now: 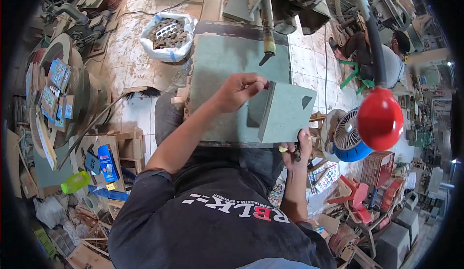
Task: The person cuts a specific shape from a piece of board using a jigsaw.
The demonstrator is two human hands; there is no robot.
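A flat grey-green block [287, 112] with a dark triangular patch near one corner is held tilted above the grey-green work table [227, 59]. My right hand [298, 150] grips its lower right corner from below; a small dark piece and a yellowish bit show at those fingers. My left hand [240, 91] is closed in a pinch at the block's upper left edge. Something small and reddish shows at its fingertips, too small to name. Just beyond the block, a pointed dark tool tip [267, 58] hangs down from the machine [290, 3].
A red ball knob [380, 119] on a black lever hangs at the right, near a blue fan [349, 136]. A white sack [169, 37] of scraps stands beyond the table. Stacked cards [58, 73] are at left. Another person [386, 56] sits at the far right.
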